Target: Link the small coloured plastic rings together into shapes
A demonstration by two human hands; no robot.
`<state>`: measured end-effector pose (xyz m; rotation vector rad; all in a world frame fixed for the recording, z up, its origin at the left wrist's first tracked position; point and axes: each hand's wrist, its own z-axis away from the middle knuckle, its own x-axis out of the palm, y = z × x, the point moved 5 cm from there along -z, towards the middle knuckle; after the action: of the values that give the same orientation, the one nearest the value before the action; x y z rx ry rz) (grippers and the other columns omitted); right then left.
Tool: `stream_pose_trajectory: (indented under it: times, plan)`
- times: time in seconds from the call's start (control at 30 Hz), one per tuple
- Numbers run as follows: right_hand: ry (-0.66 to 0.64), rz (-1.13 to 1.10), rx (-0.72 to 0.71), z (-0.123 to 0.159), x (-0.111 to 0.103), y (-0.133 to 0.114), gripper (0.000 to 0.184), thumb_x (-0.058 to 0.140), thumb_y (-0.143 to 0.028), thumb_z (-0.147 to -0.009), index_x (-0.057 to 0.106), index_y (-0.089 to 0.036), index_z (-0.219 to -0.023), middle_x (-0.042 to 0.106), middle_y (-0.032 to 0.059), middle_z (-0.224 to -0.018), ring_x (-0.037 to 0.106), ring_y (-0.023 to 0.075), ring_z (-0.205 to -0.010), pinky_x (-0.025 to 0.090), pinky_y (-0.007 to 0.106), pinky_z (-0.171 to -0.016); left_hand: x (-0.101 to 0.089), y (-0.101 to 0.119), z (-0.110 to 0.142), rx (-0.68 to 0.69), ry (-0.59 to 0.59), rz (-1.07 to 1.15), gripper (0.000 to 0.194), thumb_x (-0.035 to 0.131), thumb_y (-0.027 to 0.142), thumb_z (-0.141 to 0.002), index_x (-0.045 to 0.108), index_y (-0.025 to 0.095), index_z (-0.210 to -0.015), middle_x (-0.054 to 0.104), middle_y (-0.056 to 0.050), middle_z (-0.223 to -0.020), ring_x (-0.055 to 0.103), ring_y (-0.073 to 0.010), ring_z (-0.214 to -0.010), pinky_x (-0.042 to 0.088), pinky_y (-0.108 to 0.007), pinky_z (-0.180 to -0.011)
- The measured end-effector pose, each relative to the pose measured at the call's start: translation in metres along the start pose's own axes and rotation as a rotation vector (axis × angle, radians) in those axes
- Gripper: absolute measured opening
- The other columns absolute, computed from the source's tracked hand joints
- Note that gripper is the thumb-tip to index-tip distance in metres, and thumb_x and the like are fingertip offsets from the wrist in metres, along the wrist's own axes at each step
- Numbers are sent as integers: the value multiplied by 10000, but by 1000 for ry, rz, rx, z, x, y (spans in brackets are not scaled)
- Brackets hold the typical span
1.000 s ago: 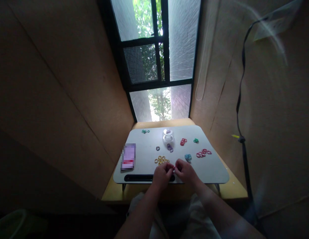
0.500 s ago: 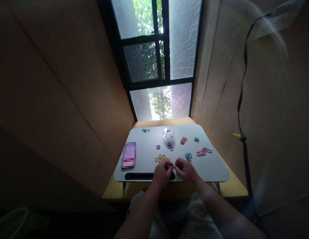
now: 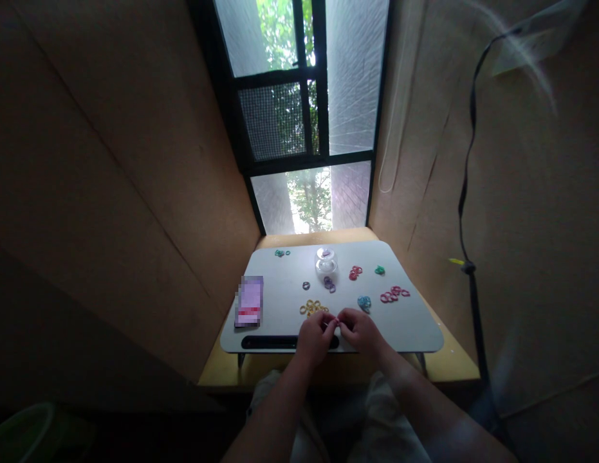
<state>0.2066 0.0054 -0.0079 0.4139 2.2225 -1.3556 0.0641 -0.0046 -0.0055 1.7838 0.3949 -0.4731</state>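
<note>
Directly between left hand [image 3: 315,335] and right hand [image 3: 359,330] sits a pinkish item [image 3: 337,321].

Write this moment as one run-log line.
left hand: pinched; right hand: pinched, near left; contents: unclear; yellow rings: beyond left hand; blue rings: beyond right hand
</note>
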Motion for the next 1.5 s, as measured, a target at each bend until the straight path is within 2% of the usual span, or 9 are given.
stream_pose_trajectory:
  times: [0.37,0.8,0.9,1.13,1.3,1.5]
  plan:
    - [49,34,23,0,-2,-1,118,537,-224,-789,558,-193,-677,560,-18,-622,495,121,-573,359,234,-550,1,-2,2,10,-19,-12,184,546,356,-851,637,197,-833,655,-4,-734,572,-135,-661,404,-244,-631]
    - [75,81,27,1,0,3,123,544,-221,-780,496,-200,-668,530,-20,-621,481,122,-577,347,234,-551,1,2,3,38,-65,11,221,529,292,-849,694,209,-970,707,-27,-834,613,-152,-722,450,-256,-681]
    - [73,91,21,1,1,4,135,546,-226,-784,493,-198,-663,524,-21,-616,477,121,-574,343,234,-548,1,3,3,57,-66,13,225,509,301,-863,699,216,-951,709,-25,-862,618,-153,-761,448,-256,-707]
    - [53,63,9,2,0,2,146,546,-242,-804,502,-196,-673,509,-29,-602,460,113,-552,332,229,-526,0,2,4,16,-28,-36,206,507,330,-866,665,203,-829,657,-2,-723,567,-136,-659,401,-247,-634]
    - [24,3,2,3,1,3,48,535,-209,-794,552,-197,-751,532,-28,-638,467,108,-550,351,222,-521,0,0,2,-9,-19,-25,206,510,342,-865,659,204,-830,664,-4,-738,574,-137,-673,402,-248,-648]
    - [45,10,3,3,1,4,104,534,-216,-801,524,-198,-699,507,-30,-606,456,112,-551,344,226,-523,1,-1,2,-3,-12,-24,200,510,335,-865,649,199,-815,651,-1,-720,566,-135,-665,390,-246,-635]
